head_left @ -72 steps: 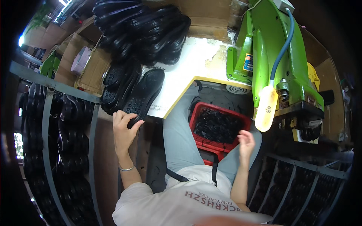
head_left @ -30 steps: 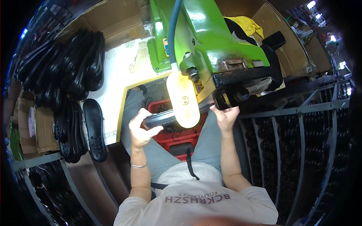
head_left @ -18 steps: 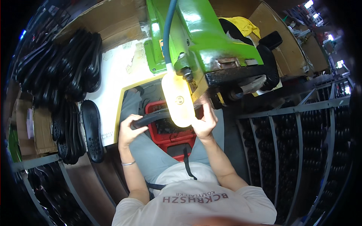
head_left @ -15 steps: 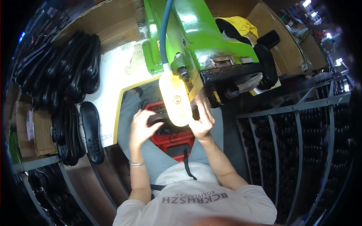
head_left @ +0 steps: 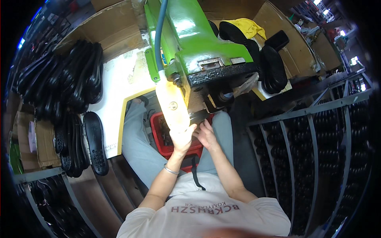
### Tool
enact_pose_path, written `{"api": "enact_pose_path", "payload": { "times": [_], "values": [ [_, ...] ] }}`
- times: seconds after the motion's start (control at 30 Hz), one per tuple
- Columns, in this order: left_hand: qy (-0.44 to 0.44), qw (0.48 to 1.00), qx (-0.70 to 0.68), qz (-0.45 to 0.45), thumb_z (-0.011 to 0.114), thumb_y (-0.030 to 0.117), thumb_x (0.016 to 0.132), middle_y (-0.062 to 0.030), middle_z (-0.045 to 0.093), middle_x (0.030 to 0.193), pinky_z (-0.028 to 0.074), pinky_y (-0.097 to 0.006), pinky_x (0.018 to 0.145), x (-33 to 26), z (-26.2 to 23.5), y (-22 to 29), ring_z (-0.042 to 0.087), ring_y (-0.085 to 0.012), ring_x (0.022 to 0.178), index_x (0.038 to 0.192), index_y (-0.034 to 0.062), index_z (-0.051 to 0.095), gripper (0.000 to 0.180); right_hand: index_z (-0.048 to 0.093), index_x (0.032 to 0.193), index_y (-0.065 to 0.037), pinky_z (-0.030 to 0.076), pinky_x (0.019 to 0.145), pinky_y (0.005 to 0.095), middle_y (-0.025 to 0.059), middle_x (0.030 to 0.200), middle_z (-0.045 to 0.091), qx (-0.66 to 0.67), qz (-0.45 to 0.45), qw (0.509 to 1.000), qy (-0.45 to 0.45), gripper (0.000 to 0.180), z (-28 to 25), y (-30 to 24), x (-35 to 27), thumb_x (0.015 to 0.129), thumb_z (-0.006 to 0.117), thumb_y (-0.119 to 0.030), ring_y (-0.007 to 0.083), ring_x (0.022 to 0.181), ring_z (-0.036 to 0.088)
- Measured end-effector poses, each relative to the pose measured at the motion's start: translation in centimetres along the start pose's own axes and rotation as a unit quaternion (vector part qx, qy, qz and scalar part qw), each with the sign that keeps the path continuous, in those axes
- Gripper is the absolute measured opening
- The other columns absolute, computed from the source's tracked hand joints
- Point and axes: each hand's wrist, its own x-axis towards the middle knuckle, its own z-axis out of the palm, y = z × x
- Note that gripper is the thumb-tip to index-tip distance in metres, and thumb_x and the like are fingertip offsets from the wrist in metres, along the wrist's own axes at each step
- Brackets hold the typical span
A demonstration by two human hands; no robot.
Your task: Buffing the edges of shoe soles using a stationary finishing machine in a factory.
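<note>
Black shoe soles [head_left: 79,91] lie stacked at left on the white worktop [head_left: 119,83], w/ one flat sole [head_left: 95,142] near its edge. At centre, left hand [head_left: 183,139] & right hand [head_left: 206,134] reach up under the green machine [head_left: 190,43], just above a red crate [head_left: 164,137] btwn the person's knees. Fingers look curled on a dark piece beneath the machine's pale lamp [head_left: 172,107]; grip can't be made out.

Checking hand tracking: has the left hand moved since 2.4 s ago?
Yes. The left hand left the black soles at the table edge and now sits under the green machine.
</note>
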Motion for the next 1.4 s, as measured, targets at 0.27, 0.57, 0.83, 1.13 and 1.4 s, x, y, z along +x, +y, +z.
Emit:
{"api": "enact_pose_path", "payload": {
  "times": [0.27,0.57,0.83,1.13,1.4],
  "values": [
    [-0.016,0.989,0.126,0.072,0.077,-0.008,0.072,-0.0115,0.062,0.104,0.053,-0.033,0.087,1.1,-0.6,0.6,0.062,-0.0203,0.095,0.113,-0.0012,0.053,0.048,0.045,0.132,-0.008,0.055,0.085,0.0447,0.012,0.12,0.055,-0.129,-0.07,0.98,0.137,0.055,0.5,-7.6,-0.9,0.085,0.072,-0.013,0.0235,0.107,0.058],
    [-0.081,0.979,0.153,0.11,0.078,0.001,0.074,-0.0088,0.067,0.085,0.053,-0.025,0.069,4.5,-5.3,10.1,0.064,-0.0105,0.077,0.09,-0.0028,0.06,0.025,0.051,0.13,0.002,0.048,0.085,0.0245,0.0088,0.119,0.051,-0.374,-0.307,0.867,0.121,0.063,4.7,-14.0,-1.1,0.075,0.081,-0.007,0.0156,0.105,0.054],
    [0.008,0.999,-0.038,0.019,0.076,-0.006,0.068,-0.0057,0.053,0.082,0.046,-0.024,0.066,2.2,-12.7,6.9,0.055,-0.0123,0.072,0.088,0.0015,0.052,0.032,0.055,0.124,0.008,0.053,0.088,0.0322,0.0177,0.128,0.055,-0.394,-0.349,0.85,0.024,0.061,8.6,-11.0,-2.2,0.069,0.081,0.002,0.0219,0.106,0.06],
    [-0.085,0.983,0.158,-0.036,0.074,-0.007,0.068,-0.0084,0.061,0.084,0.047,-0.039,0.096,2.8,-16.8,5.3,0.062,-0.0185,0.088,0.088,0.0008,0.057,0.028,0.063,0.109,0.005,0.054,0.074,0.0333,0.0193,0.106,0.066,-0.536,-0.489,0.688,-0.027,0.058,12.5,-9.3,-1.4,0.056,0.086,0.001,0.0281,0.088,0.067],
    [-0.051,0.892,0.399,0.208,0.074,0.012,0.072,-0.01,0.065,0.088,0.047,-0.038,0.071,3.7,-4.2,7.4,0.062,-0.028,0.077,0.095,0.0036,0.064,0.026,0.064,0.108,0.003,0.054,0.074,0.033,0.0149,0.102,0.068,-0.527,-0.493,0.692,-0.031,0.056,12.4,-9.9,-1.1,0.056,0.086,-0.001,0.0267,0.087,0.067]
  ]
}}
